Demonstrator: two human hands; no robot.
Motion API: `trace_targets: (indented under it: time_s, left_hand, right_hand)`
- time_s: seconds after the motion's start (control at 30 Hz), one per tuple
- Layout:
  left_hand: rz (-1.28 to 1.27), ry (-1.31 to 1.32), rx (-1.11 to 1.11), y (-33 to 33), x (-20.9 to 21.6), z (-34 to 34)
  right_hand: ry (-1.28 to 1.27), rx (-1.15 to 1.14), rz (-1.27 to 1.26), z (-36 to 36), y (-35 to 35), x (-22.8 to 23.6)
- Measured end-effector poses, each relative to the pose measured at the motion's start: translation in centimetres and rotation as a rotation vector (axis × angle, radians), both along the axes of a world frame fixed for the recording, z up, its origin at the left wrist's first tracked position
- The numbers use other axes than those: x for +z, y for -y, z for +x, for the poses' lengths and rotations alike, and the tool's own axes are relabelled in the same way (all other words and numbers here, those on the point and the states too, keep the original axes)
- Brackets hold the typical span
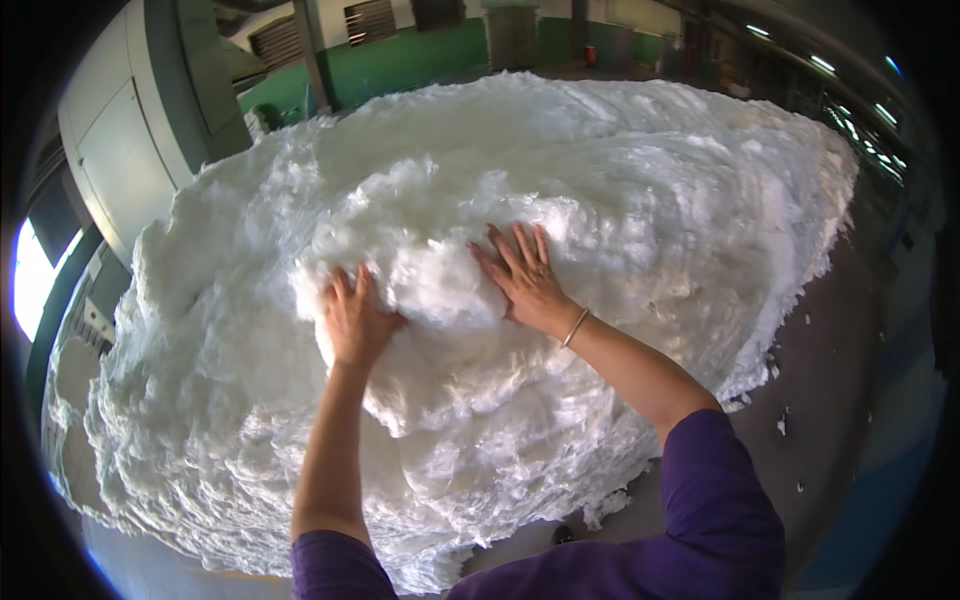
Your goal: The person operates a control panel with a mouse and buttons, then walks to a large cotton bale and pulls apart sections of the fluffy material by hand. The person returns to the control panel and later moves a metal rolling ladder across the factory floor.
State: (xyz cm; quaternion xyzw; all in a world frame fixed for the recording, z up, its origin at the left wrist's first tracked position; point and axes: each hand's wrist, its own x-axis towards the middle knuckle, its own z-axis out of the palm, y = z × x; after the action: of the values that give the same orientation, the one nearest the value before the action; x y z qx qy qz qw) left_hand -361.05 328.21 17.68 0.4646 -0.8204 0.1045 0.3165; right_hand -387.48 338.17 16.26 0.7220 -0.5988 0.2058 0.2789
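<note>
A huge heap of loose white fibre [620, 170] fills most of the view. A thick clump of it [430, 280] bulges out at the front. My left hand [352, 320] presses against the clump's left side with its fingers dug into the fluff. On the clump's right side my right hand [525, 278] lies flat with fingers spread; a thin bangle circles its wrist. The clump sits between both hands. My purple sleeves show at the lower edge.
A grey floor [850, 340] with small white tufts runs along the right of the heap. A large pale machine housing [130, 130] stands at the left. Green walls and posts [400, 60] lie behind the heap.
</note>
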Motion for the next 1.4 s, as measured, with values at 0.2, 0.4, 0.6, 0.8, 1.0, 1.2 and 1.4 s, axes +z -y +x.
trace_targets:
  time_s: [0.2,0.4,0.6,0.8,1.0,1.2,1.4]
  left_hand:
    - [-0.194,0.014,-0.056,9.2,6.7,-2.5]
    - [-0.13,0.037,0.057,22.5,12.5,-5.6]
    - [-0.284,-0.094,-0.165,6.6,10.7,-3.6]
    - [0.66,0.461,0.01,0.0,0.8,-5.8]
    - [-0.215,0.251,-0.206,13.7,5.8,-7.5]
    - [-0.203,0.266,-0.081,27.1,9.4,-14.2]
    - [-0.106,0.218,-0.015,38.6,9.5,-17.3]
  right_hand:
    - [0.039,0.17,-0.088,-2.5,6.2,3.0]
    - [0.246,0.111,-0.103,-5.4,12.7,6.0]
    - [0.363,-0.049,0.085,-10.1,25.4,9.9]
    - [0.208,0.116,0.16,-11.5,29.4,4.3]
    - [0.582,0.083,-0.164,-9.6,22.1,12.2]
    - [0.227,0.348,0.24,-1.4,3.7,9.2]
    - [-0.035,0.088,-0.017,-4.2,16.7,2.0]
